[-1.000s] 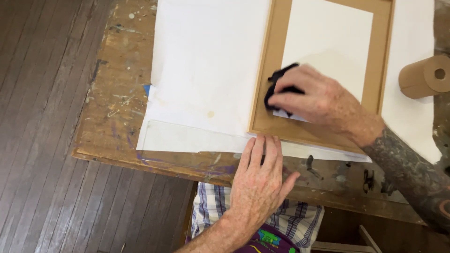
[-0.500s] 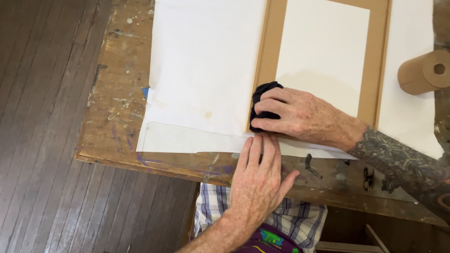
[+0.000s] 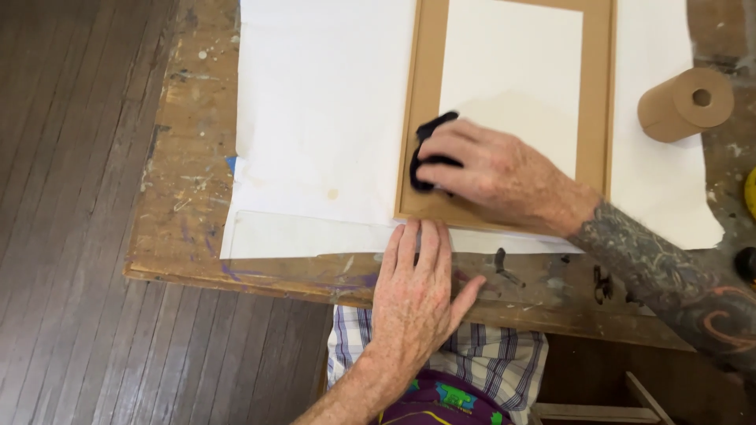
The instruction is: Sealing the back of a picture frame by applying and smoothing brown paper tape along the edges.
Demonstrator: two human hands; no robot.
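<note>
Flat brown rectangular cardboard frame point(image 3: 429, 110) lies long axis running away from the person. Right hand point(image 3: 496, 177) clamps a black cloth point(image 3: 429, 153) on its near-left corner; left hand point(image 3: 417, 295) lies flat, fingers together, just below that corner on the paint-stained wooden bench point(image 3: 181, 197).

We see soft, even daylight with no hard glare; the white paper point(image 3: 323, 118) is bright but keeps faint stains. Shadows are weak, just a thin one under the right hand point(image 3: 496, 177). Focus is sharp throughout, with mild bending at the edges.
</note>
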